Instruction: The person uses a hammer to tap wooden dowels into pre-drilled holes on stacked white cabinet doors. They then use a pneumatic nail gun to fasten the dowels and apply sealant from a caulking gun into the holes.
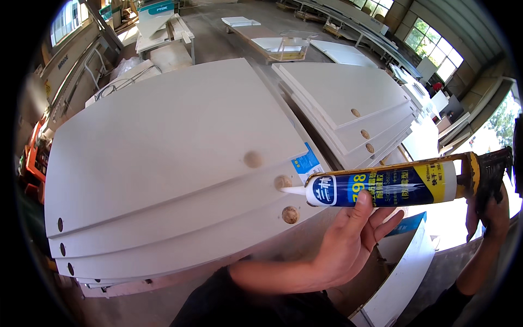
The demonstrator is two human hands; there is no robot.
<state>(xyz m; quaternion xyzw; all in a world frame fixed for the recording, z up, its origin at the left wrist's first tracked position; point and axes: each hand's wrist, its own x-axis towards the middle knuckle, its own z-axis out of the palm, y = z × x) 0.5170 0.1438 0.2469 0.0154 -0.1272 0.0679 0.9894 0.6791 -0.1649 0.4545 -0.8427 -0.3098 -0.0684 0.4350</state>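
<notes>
A caulking gun [466, 173] loaded with a sealant tube [381, 185], blue, white and yellow, lies level at the right, its white nozzle pointing left. My right hand [494, 215] is closed round the gun's dark handle and trigger at the far right. Just under the tube is my left hand [348, 240], palm up, with its thumb tip against the label and its other fingers loosely apart below. Behind the nozzle tip, a stack of large white panels [163, 141] shows round brown holes near its edges; the nozzle overlaps one hole in view.
Another stack of white panels [348, 92] with round holes stands beyond a narrow gap. Below my hands is an open box-like white frame [403, 272]. A low trolley [261, 46], a cluttered workbench [169, 41] and a long conveyor [370, 35] stand farther off.
</notes>
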